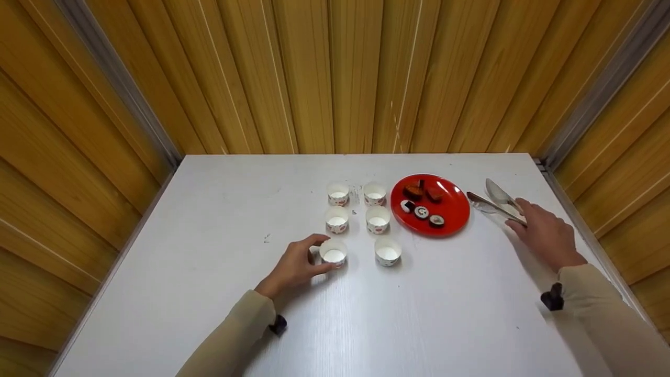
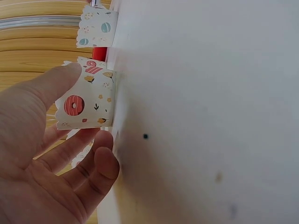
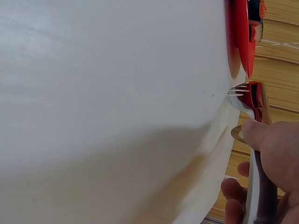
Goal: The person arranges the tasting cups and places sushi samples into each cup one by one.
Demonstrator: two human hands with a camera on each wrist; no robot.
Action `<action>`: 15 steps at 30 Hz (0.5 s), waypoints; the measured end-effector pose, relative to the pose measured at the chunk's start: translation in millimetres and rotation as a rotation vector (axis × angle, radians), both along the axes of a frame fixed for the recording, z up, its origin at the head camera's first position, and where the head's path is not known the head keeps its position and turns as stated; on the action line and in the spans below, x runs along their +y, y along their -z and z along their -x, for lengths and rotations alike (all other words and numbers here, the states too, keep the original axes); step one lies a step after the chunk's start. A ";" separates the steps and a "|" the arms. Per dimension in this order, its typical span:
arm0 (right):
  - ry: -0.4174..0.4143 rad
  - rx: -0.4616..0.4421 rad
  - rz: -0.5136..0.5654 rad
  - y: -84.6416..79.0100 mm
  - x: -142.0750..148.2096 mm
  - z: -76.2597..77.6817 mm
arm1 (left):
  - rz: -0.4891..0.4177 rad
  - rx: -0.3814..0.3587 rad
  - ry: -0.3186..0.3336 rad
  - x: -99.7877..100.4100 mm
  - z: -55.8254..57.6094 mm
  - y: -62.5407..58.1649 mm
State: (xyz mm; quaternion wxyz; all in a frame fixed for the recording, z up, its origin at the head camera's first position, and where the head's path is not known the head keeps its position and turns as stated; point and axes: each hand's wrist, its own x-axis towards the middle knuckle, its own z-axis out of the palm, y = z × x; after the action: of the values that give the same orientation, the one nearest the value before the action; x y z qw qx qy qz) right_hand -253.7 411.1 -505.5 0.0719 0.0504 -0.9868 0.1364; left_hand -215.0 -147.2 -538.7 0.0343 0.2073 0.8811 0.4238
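Note:
My left hand (image 1: 298,262) holds a white paper baking cup (image 1: 334,254), thumb at its near side and index finger curved round the back. In the left wrist view this cup (image 2: 88,98) shows a donut and flower print, with its base close to the tabletop. My right hand (image 1: 547,233) grips metal serving tongs (image 1: 500,195) over the table's right side. Their two ends spread apart, pointing toward the plate. One end shows fork tines (image 3: 239,92) in the right wrist view; part of the handle is hidden by the hand.
A red plate (image 1: 455,222) with several small sushi pieces (image 1: 422,212) lies between the cups and the tongs. Other paper cups stand in two columns, including a near right one (image 1: 388,253) and a far left one (image 1: 338,195). Wooden panels (image 1: 314,78) rise behind the white table (image 1: 220,220).

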 end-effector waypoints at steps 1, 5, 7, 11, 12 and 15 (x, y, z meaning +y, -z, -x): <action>0.001 0.004 0.001 -0.9 0.2 -0.1 | 0.000 0.000 -0.001 -0.1 0.1 0.2; -0.013 0.016 -0.002 -5.1 3.1 0.9 | 0.002 -0.009 -0.005 -0.2 -0.4 -0.4; -0.032 0.039 -0.015 -7.8 4.6 0.4 | -0.002 0.009 0.002 -0.5 -0.4 -0.4; -0.062 0.079 -0.047 -13.4 7.2 -1.2 | -0.016 0.051 0.019 -0.8 0.1 0.7; -0.067 0.080 -0.054 -15.0 7.4 -1.6 | -0.018 0.060 0.024 -0.8 0.4 1.1; -0.064 0.051 -0.058 -19.8 6.7 -1.1 | -0.015 0.059 0.020 -0.7 0.9 1.8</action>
State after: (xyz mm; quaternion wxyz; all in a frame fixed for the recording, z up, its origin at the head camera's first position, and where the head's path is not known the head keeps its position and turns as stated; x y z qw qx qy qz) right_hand -252.5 417.8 -485.7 0.0912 0.0874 -0.9860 0.1086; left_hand -216.0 -147.9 -540.4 0.0108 0.2291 0.8762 0.4239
